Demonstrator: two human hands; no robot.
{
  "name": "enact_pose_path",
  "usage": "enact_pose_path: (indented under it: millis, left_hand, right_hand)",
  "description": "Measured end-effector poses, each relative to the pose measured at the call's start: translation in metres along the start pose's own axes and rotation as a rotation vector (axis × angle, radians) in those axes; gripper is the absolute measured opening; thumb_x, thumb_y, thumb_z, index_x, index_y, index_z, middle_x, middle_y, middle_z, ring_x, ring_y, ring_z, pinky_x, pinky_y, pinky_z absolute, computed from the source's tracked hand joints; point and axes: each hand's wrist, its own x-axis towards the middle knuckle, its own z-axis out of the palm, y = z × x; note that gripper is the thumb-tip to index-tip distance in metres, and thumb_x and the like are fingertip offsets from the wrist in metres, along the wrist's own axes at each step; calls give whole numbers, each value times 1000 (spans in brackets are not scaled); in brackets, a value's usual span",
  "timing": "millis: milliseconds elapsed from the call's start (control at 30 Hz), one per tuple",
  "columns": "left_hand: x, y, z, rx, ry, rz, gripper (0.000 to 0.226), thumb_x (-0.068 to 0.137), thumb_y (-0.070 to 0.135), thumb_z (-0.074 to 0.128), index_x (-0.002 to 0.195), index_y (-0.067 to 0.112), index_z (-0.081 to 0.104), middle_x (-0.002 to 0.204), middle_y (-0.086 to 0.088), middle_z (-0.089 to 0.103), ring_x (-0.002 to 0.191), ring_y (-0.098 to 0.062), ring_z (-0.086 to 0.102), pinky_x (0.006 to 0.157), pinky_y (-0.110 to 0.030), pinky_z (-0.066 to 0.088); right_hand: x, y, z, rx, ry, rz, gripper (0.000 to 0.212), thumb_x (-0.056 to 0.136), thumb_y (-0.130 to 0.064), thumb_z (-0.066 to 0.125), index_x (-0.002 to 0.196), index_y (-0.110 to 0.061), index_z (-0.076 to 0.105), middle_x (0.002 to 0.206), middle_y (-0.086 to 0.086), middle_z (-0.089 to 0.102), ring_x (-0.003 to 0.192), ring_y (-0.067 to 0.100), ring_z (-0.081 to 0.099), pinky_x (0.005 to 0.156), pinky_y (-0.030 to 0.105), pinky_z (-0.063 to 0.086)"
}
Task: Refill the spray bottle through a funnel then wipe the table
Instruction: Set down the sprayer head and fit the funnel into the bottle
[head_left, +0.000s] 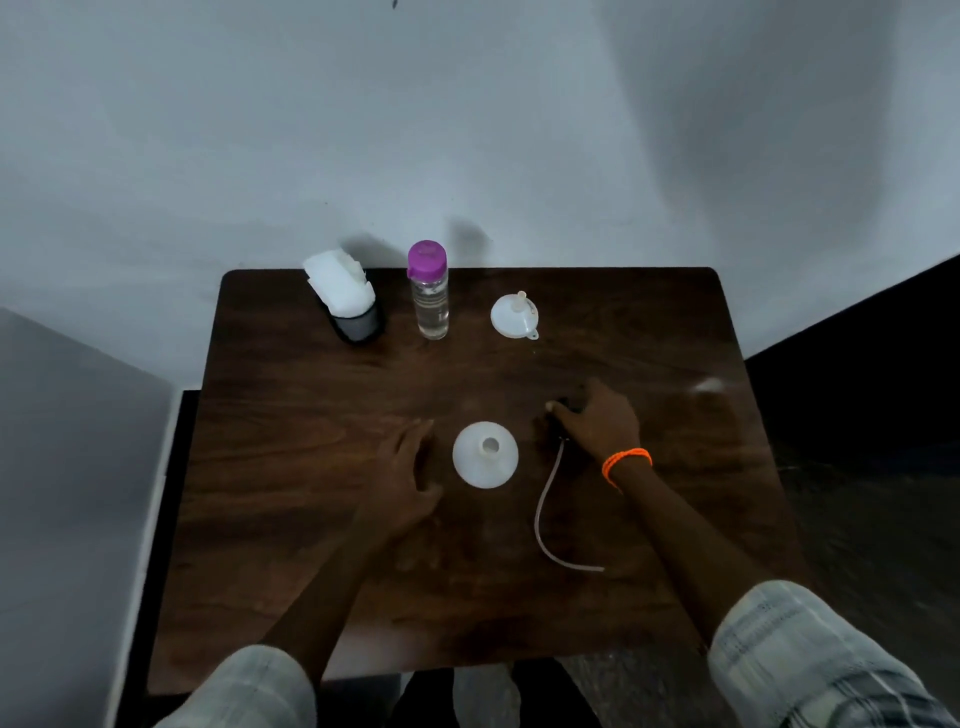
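Note:
A white spray bottle (485, 455) stands uncapped in the middle of the dark wooden table (311, 519), its round neck open. My left hand (410, 473) rests just left of it, fingers apart, not touching it. My right hand (597, 421) lies to the bottle's right, on the black spray head (558, 410), whose pale dip tube (545, 514) curls toward me across the table. A white funnel (514, 315) lies upside down at the back. A clear water bottle (429, 291) with a purple cap stands left of the funnel.
A dark holder stuffed with white tissues (348, 301) stands at the back left. A pale wall rises right behind the table. Dark floor lies to the right, and a pale surface to the left.

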Motion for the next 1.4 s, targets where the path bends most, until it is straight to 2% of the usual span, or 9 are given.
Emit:
enact_pose_path:
  millis: [167,367,500,633,833,900,1067,1233,1400]
  left_hand:
    - [48,16,-22,-81,20,52,52,82,24,64,134,22,59,127,0,66,115,-13,63,103,-42,52]
    - [129,89,-18,-64,-46,168,53,90,5,64,141,12,55,141,-6,59,129,-20,56,104,-23,41]
    - [179,114,-12,-178,-104,159,58,83,32,74,137,23,57,133,-1,65,120,-13,61,108,-32,46]
    - [220,110,0,-120,-82,84,86,78,30,77,153,9,39,154,-13,45,140,-26,44,116,-42,36]
    - [238,106,12,-5,-205,-12,74,93,8,53,160,25,25,166,-14,18,154,-32,12,123,-39,17]
    - [237,101,18,-82,-186,-9,72,91,2,52,157,24,34,163,-14,28,152,-33,19,119,-31,21]
    - [215,104,17,-487,-49,-32,61,82,-11,53,136,17,62,132,-12,63,103,-19,65,85,-33,57]
    - [188,112,9,-792,98,-83,58,79,-3,73,131,20,64,122,-1,71,112,-17,68,93,-41,59]
    - [158,137,-11,-949,80,-135,61,80,4,81,135,17,59,114,-6,73,103,-22,73,88,-44,61]
  right_hand:
    - [37,-9,-10,91,8,-28,36,87,-36,75,110,-9,71,107,13,74,101,31,68,85,35,52]
    - [95,-33,-2,340,-26,92,29,85,-25,75,113,-15,75,109,9,75,97,29,72,94,46,58]
    - [115,-60,4,329,-49,35,36,83,-14,72,119,-17,73,119,7,73,112,26,67,94,25,47]
    - [125,-69,14,343,-96,-4,55,84,-5,63,137,-18,62,136,7,66,125,27,60,99,24,43]
    - [120,-67,28,419,-133,-21,55,90,-11,63,144,-18,57,145,4,60,133,21,55,112,23,38]
    - [122,-61,35,465,-140,-5,55,88,-12,64,142,-20,59,143,3,61,131,21,57,114,29,41]
    - [104,-63,26,538,-126,-14,56,82,-8,68,137,-20,63,130,3,69,117,19,64,98,26,49]
    - [80,-70,7,681,-50,-20,62,76,-25,87,132,-17,63,118,3,71,106,20,68,87,39,59]
    - [47,-76,-16,942,-58,-11,34,76,-26,89,106,-20,74,99,4,79,95,22,76,79,40,62]
